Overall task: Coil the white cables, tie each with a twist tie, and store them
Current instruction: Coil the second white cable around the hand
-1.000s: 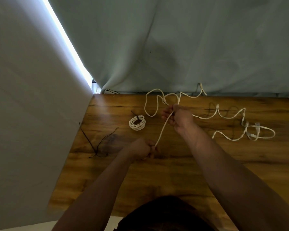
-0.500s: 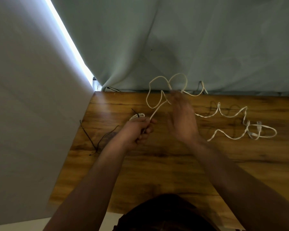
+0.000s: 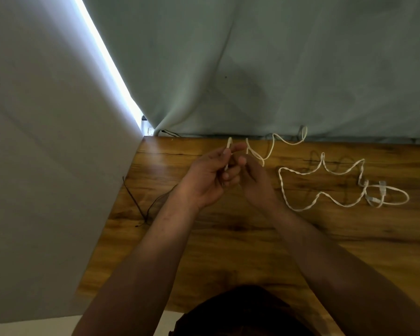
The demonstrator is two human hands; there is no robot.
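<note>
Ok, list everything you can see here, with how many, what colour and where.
white cable: one, white, loose across the table's far right, one end up in the hands
twist ties: a few, black, near the table's left edge
table: one, brown wood, under everything
curtain: one, grey-green, behind the table
wall: one, pale grey, left
left hand: one, pinches a cable loop
right hand: one, beside it, fingers curled on the cable

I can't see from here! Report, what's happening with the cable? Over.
Left hand, right hand both grip white cable. Most lies loose on table. Twist ties lie left. Nothing blocking.
</note>
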